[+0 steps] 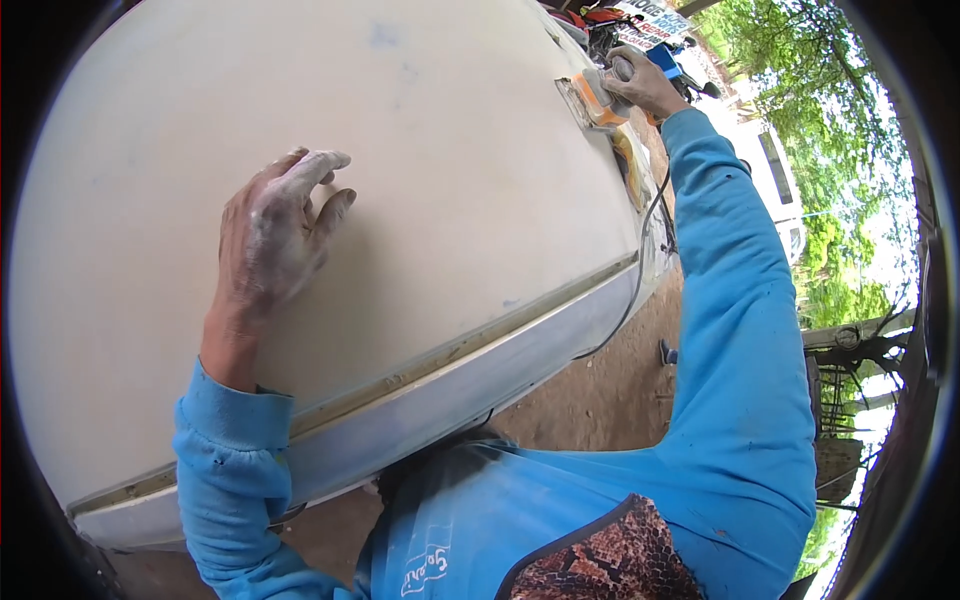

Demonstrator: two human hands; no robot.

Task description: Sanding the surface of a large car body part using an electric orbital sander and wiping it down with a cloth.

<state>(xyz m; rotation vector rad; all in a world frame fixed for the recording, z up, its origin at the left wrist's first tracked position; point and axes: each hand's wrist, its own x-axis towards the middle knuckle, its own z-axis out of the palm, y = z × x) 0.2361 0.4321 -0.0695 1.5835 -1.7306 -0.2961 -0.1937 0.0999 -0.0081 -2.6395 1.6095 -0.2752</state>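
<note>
A broad off-white vehicle panel (460,200), matte with a few faint bluish patches, fills most of the view. My left hand (272,228), coated in pale dust, is over its left middle part. The fingers are bent and the thumb stands apart from them, with nothing held. Whether it touches the surface I cannot tell. Stretched out to the far right, my right hand (650,88) is closed around an orange and grey power sander (592,98) at the panel's far right edge. My fingers and the tool's body partly hide each other.
A black cord (640,285) hangs over the panel's right corner. Along the near side runs a recessed channel (480,336) above a pale side strip. Brown dirt ground (590,400) shows below. Motorcycles, a signboard (655,22), a white vehicle (772,165) and trees stand beyond.
</note>
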